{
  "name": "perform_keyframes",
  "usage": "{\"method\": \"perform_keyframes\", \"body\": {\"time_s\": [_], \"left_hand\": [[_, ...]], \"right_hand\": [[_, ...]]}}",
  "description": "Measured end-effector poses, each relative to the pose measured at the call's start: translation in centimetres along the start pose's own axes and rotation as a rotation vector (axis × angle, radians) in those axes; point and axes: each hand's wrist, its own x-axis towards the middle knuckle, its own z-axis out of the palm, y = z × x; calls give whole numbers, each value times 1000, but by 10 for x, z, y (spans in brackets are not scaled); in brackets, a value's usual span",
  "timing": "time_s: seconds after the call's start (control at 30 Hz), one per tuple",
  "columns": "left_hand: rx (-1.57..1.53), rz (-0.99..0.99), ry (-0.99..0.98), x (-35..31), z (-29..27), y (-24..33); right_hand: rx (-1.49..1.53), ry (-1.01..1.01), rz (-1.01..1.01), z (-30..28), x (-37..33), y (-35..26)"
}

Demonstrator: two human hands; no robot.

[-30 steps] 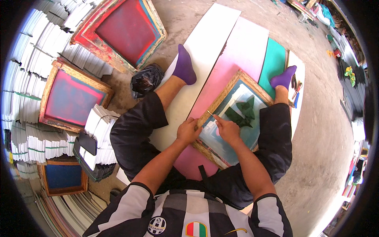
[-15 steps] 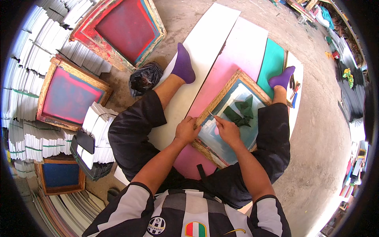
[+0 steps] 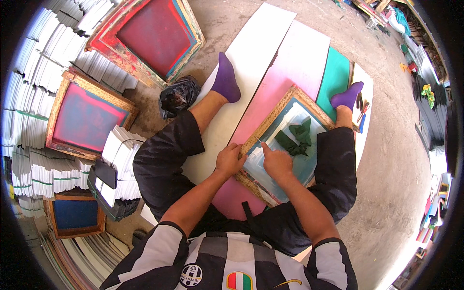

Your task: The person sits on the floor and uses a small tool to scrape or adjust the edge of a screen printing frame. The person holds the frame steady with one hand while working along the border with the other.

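Note:
A wooden screen-printing frame (image 3: pixel 271 118) lies slanted between my legs, its mesh blue-grey with whitish patches. My left hand (image 3: pixel 229 159) is closed on the frame's left side rail. Over the mesh, close to that rail, my right hand (image 3: pixel 278 163) is closed around a thin silvery tool (image 3: pixel 260 140); only its narrow tip shows, so its kind is unclear. The index finger points along the tool toward the rail's inner edge. Crumpled dark green pieces (image 3: pixel 300 137) of thin material lie on the mesh to the right of my right hand.
White, pink and green boards (image 3: pixel 331 72) lie beneath the frame and my feet. Pliers and other hand tools (image 3: pixel 362 111) rest beyond my right foot. A black plastic bag (image 3: pixel 178 96) sits beside my left foot. More screen frames (image 3: pixel 92 116) and stacked white sheets (image 3: pixel 36 116) line the left side.
My right hand has shifted slightly, its index finger now stretched further along the tool, and less of the tool shows. My left hand stays on the rail.

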Motion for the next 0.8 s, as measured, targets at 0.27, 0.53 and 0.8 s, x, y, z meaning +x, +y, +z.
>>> {"method": "perform_keyframes", "body": {"time_s": [0.27, 0.53, 0.8], "left_hand": [[23, 5, -19, 2, 0, 1], [48, -20, -23, 4, -1, 2], [30, -22, -19, 3, -2, 6]], "right_hand": [[262, 47, -11, 37, 10, 22], [805, 74, -92, 53, 17, 34], [609, 217, -133, 87, 24, 40]]}}
